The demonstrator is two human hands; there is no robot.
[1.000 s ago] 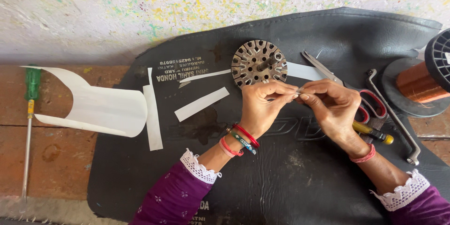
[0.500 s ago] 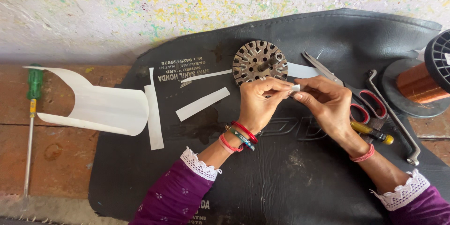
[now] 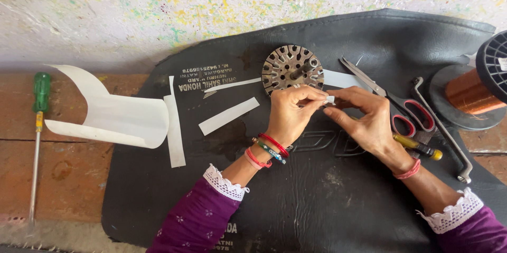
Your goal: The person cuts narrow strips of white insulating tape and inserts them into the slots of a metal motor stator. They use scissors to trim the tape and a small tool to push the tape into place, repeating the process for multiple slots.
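I pinch a small white paper slip between my left hand and right hand, just in front of the slotted metal disc mid-mat; such fingertip grips could crease or drop it.

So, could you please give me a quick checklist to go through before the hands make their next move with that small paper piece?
1. Small white paper piece pinched by left hand and right hand: ok.
2. Slotted metal disc close above the hands: ok.
3. Scissors beside the right hand: ok.
4. Cut paper strip lying flat on the black mat: ok.
5. Fold in the piece straight: cannot tell.
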